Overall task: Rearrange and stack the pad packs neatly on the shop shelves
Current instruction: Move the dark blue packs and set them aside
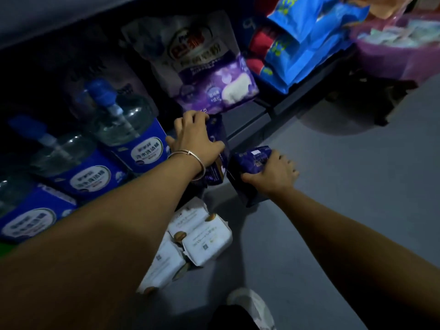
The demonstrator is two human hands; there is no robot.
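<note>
On the left, clear pump bottles (pixel 112 120) are lining the low shelf. The left hand (pixel 194 141), fingers spread, is pressing an upright dark purple pad pack (pixel 215 158) at the shelf edge. The right hand (pixel 273 172) is gripping a second purple pack (pixel 252 158) just beside. They're looking soft and light; holding by the flat sides seems safest. White packs (pixel 202 236) are lying below.
</note>
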